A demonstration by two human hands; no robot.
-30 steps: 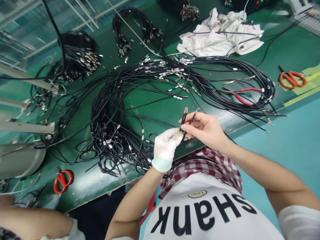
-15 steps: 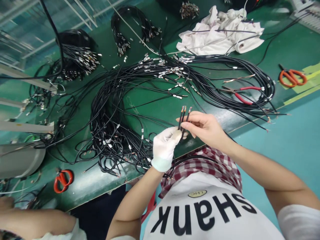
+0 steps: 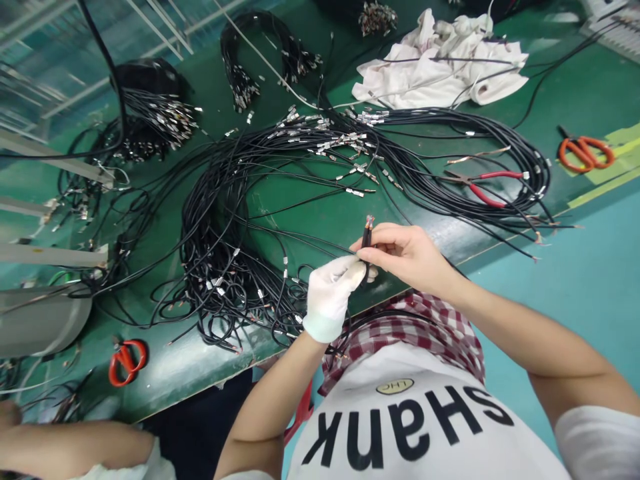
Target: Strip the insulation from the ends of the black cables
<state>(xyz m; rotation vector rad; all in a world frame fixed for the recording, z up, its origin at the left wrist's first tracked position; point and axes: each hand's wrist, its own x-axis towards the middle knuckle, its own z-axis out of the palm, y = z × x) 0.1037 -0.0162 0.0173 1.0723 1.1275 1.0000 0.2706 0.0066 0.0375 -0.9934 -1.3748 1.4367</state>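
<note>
Holding a small bunch of black cable ends (image 3: 368, 237) in both hands, in front of the body and over the near edge of a green table (image 3: 300, 193). Gripping the bunch low down with the left hand (image 3: 330, 287), in a white glove, thumb and fingers clamped on the cables. Pinching the same bunch just above the glove with the bare right hand (image 3: 405, 253), thumb and forefinger closed on the cables, remaining fingers curled and partly hidden. Pointing the copper-tipped ends away from the body in one tight cluster, too tight for a sure count. Showing beyond the hands a large pile of black cables (image 3: 210, 193), with silvery connectors along the back, loose loops at the near left and a long bend at the right. Displaying inside that bend red-handled pliers (image 3: 470, 183), with handle ends reaching the cables. Including orange-handled scissors (image 3: 585, 155) beside yellow-green tape (image 3: 610, 173) at the far right and, well apart from the left hand, a second pair of scissors (image 3: 128, 362) at the near left. Including also a crumpled white cloth (image 3: 425, 73) behind the pile, an arched cable bundle (image 3: 265, 20) to the left of the cloth, and another person's forearm (image 3: 90, 447) at the lower left. Wearing a white shirt (image 3: 425, 387) with dark lettering above a maroon-and-white checked garment (image 3: 410, 327).
</note>
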